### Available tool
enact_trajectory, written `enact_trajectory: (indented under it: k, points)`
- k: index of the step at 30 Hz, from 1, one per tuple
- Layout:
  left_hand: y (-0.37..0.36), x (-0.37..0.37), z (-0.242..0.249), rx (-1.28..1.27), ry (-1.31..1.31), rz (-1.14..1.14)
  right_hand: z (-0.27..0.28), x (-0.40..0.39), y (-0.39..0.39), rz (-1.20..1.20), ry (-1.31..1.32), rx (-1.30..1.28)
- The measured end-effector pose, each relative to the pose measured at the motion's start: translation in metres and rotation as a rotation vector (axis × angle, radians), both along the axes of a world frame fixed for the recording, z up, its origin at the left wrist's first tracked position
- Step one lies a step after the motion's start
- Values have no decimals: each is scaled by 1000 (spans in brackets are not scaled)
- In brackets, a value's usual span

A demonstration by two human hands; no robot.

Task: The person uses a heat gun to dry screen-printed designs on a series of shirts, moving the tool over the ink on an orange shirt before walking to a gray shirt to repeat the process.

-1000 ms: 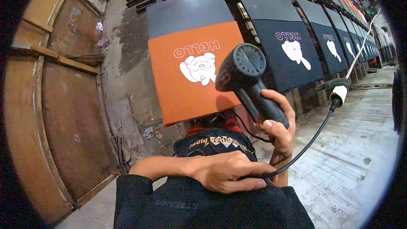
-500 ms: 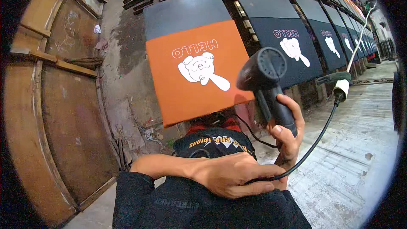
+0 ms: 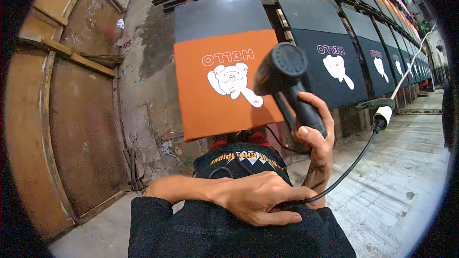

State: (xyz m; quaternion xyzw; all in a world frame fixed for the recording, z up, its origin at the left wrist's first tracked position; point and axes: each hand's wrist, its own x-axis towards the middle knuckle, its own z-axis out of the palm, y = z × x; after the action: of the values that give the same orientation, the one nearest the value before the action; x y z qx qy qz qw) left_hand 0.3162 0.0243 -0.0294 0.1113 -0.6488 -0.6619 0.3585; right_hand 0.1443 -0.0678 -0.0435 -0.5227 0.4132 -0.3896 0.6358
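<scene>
My right hand (image 3: pixel 318 131) grips the handle of a black hair dryer (image 3: pixel 287 69), held upright over the near right part of an orange fabric panel (image 3: pixel 201 110). The dryer's round vented back faces me and its nozzle points left. On the panel is a white cartoon print (image 3: pixel 232 81) with outlined HELLO lettering, upside down to me; a small reddish spot shows on its tip. My left hand (image 3: pixel 265 196) is in front of my body, fingers closed around a black power cord (image 3: pixel 346 179). Part of my right wrist is hidden behind it.
Dark printed panels (image 3: pixel 330 74) lie in a row to the right on racks. The cord joins a white connector (image 3: pixel 382 115) and a pale cable running to the back right. Brown wooden panels (image 3: pixel 91 129) stand along the left. A pale surface (image 3: pixel 377 177) lies at right.
My right hand and the hair dryer have shifted left over the orange panel. A reddish spot now shows on the print's tip. My left hand keeps its hold on the cord.
</scene>
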Motion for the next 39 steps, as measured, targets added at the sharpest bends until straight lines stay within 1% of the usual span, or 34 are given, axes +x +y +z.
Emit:
enact_trajectory:
  k: [1, 4, 5, 8, 11, 14, 17, 20, 22, 23, 26, 27, 30, 31, 34, 35, 38, 39]
  points:
    - [0, 0, 0, -6, -1, 14, 3, 2, -1, 50, -33, 55]
    - [-2, 0, 2, -5, -8, 20, -6, 14, -10, 83, -51, -42]
    - [-2, 0, 3, 2, -11, 14, -5, 17, -12, 71, -7, -40]
    - [-4, 1, 4, 19, -21, 4, -6, 32, -20, 35, 8, -165]
    - [-4, 1, 2, -7, -30, 11, -8, 28, -28, 170, 12, -144]
    - [-2, 0, -3, -13, -8, 25, -8, 29, -29, 231, -14, -18]
    - [-1, 2, -6, -14, -9, 28, -5, 38, -27, 111, -9, -78]
    - [-1, 3, -6, -17, -4, 26, -5, 31, -28, 100, 38, -135]
    - [-1, 3, -7, -15, 2, 12, -6, 19, -27, 170, 60, -136]
    - [-2, 3, -7, -13, 0, 6, -4, 18, -23, 173, 7, -82]
    - [-4, 4, -5, -9, -16, -4, 6, 12, -12, 136, 32, -46]
    - [-4, 4, -5, -2, -14, -4, 4, 9, -9, 91, 56, -45]
    - [-4, 4, -6, 20, -7, -7, 8, 3, -6, -4, 138, -165]
    - [-5, 4, -5, 26, -4, -8, 12, 0, -1, -27, 153, -84]
    - [-8, 4, -3, 53, -2, -29, 20, -13, 9, 4, 59, 59]
    - [-8, 5, -2, 64, -4, -40, 21, -15, 11, 10, 67, 50]
    - [-8, 4, -2, 68, -6, -33, 25, -14, 18, -70, 99, 4]
    - [-9, 5, 0, 76, -23, -47, 27, -12, 20, -135, 105, 40]
